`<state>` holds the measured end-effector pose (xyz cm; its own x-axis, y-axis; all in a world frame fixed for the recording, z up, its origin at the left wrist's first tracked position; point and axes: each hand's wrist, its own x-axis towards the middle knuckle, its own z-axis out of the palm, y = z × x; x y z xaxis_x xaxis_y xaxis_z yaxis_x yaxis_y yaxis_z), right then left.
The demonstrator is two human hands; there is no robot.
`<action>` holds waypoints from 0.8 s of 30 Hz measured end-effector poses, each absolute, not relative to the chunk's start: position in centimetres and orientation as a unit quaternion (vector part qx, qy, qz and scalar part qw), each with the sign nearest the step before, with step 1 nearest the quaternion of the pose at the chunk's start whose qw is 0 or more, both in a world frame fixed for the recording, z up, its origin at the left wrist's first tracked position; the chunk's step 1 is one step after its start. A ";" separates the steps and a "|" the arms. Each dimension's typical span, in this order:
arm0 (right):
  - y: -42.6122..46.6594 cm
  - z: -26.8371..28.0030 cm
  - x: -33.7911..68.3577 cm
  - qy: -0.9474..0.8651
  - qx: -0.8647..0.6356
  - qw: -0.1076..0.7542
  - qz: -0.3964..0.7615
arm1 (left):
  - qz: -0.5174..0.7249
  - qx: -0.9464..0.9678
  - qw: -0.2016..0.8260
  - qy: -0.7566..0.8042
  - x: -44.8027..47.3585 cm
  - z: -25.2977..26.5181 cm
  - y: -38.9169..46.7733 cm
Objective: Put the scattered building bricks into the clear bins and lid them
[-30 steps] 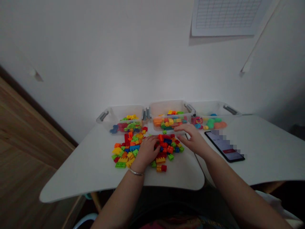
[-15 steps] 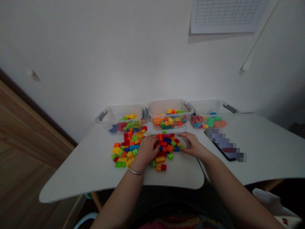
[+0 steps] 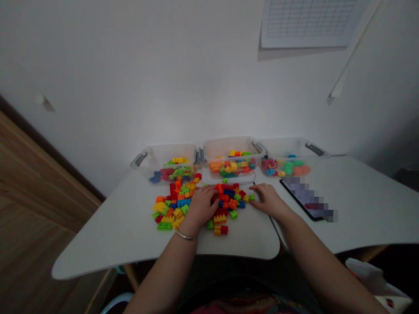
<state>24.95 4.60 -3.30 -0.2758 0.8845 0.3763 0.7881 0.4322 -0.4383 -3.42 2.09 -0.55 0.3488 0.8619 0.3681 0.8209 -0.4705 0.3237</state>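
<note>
A pile of coloured toy building blocks (image 3: 178,203) is spread over the white table. My left hand (image 3: 203,204), with a silver bangle on its wrist, rests over the middle of the pile; its fingers curve across the blocks and the thumb stands apart. Some blocks beneath that palm are hidden. At the pile's right edge is my right hand (image 3: 269,201), its thumb and fingers apart. Just left of those fingertips lies a small green block (image 3: 252,197), with no grip on it visible. A yellow block (image 3: 219,219) sits in front of the left thumb.
Three clear bins stand along the wall: a left bin (image 3: 153,152), a middle bin (image 3: 225,144) and a right bin (image 3: 284,146), all with coloured toys inside. A phone (image 3: 304,198) lies on the table (image 3: 108,231) to the right. Gridded paper (image 3: 307,22) hangs above.
My right hand has shifted slightly right, away from the pile, and the small green block now shows apart beside its fingertips. My left hand stays in place.
</note>
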 end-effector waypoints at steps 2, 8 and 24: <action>4.5 -3.3 24.9 -0.792 -0.529 0.294 0.081 | 0.251 0.820 0.042 0.513 -3.4 -0.5 2.0; 4.5 -3.3 24.6 -0.810 -0.507 0.281 0.093 | 0.248 0.818 0.046 0.516 -3.3 -0.3 1.9; 4.3 -2.0 22.7 -0.633 -0.548 0.540 0.088 | 0.246 0.818 0.043 0.518 -3.3 -0.2 1.8</action>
